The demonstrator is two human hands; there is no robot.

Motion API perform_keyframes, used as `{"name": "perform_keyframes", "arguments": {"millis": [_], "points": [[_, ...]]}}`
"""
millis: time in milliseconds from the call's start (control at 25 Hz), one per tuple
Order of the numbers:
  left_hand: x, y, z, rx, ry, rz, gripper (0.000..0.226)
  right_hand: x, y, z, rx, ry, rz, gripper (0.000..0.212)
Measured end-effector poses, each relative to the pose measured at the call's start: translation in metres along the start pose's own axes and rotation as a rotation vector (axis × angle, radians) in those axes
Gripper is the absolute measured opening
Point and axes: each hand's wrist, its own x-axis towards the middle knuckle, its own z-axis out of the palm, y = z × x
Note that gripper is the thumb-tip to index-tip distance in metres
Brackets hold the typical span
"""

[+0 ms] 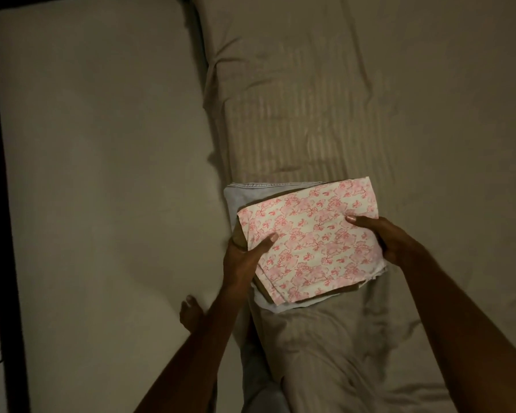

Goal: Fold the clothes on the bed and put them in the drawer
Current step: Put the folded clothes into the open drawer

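A stack of folded clothes sits in the middle of the view over the bed. On top lies a white cloth with a pink flower print [307,239]. Under it shows a brown piece [239,235], and a light blue garment [236,195] is at the bottom. My left hand [245,257] grips the stack's left edge, thumb on the flowered cloth. My right hand [382,238] grips the right edge, thumb on top, fingers hidden beneath. No drawer is in view.
A beige striped sheet [295,120] covers the bed's right part, wrinkled near me. A plain bare mattress [102,144] lies on the left, bordered by a dark frame [0,174]. My bare foot [189,312] rests on the mattress.
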Motion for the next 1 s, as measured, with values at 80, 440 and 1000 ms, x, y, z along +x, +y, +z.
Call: {"name": "perform_keyframes", "arguments": {"millis": [80,440,1000], "points": [[0.000,0.002,-0.003,-0.089,-0.071,-0.114,0.076,0.000,-0.002,0.000,0.009,-0.036,0.048,0.047],[-0.007,-0.005,-0.028,-0.224,-0.255,-0.170,0.070,-0.019,0.026,0.007,0.045,-0.106,0.056,0.117],[-0.115,0.098,-0.162,-0.330,-0.189,0.019,0.081,-0.141,-0.048,0.146,0.046,-0.180,-0.093,0.112]]}}
